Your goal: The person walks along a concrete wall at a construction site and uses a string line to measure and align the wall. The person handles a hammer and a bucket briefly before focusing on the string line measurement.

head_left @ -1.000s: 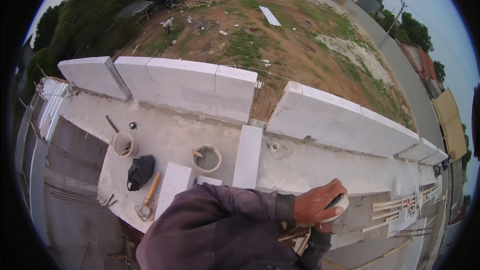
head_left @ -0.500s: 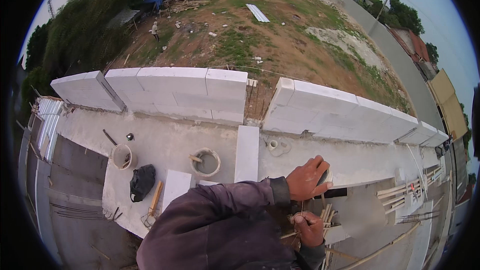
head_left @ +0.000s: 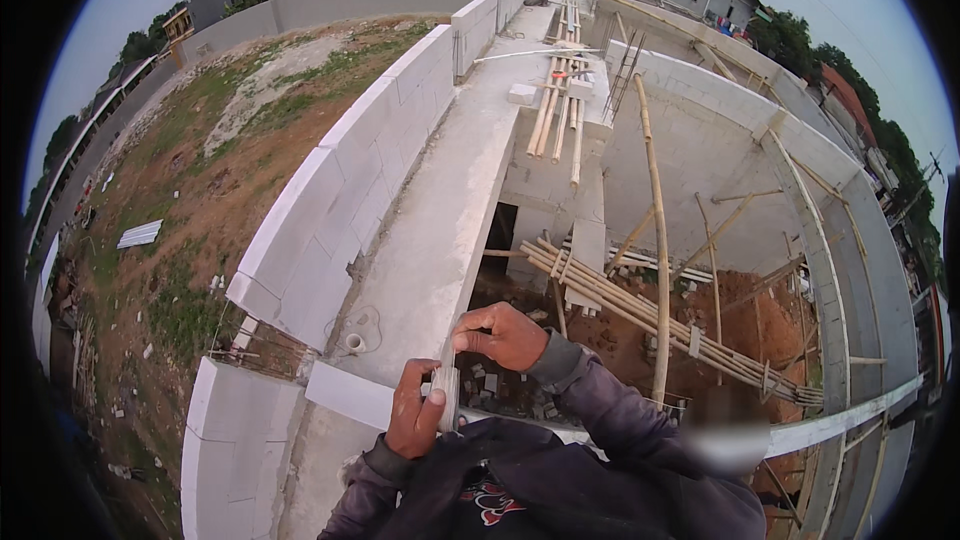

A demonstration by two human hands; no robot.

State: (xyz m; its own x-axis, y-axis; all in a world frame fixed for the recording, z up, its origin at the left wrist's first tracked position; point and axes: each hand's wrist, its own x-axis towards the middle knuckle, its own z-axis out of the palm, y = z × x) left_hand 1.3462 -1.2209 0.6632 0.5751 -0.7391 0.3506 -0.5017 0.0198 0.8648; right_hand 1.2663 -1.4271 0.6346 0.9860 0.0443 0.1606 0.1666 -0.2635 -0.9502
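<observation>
My left hand (head_left: 413, 412) is closed around a pale, upright bundle that looks like a spool of string (head_left: 449, 398). Just above and to its right, my right hand (head_left: 508, 336) has thumb and fingers pinched together at the top of the spool. Any strand between those fingertips is too thin to make out. Both hands are close to my chest, over the inner edge of a concrete ledge (head_left: 425, 255). Left of them, a white block (head_left: 350, 396) lies across the ledge.
A low wall of white blocks (head_left: 345, 190) with a gap borders the ledge on the left. A short pipe stub (head_left: 355, 343) rises near the gap. To the right is a drop with bamboo poles (head_left: 625, 300) and an upright pole (head_left: 655, 240). More poles (head_left: 560, 100) lie ahead.
My view has swung right along the ledge; the buckets and black bag have left the picture. My right hand, previously below the left with a thin string, is now above it at the spool.
</observation>
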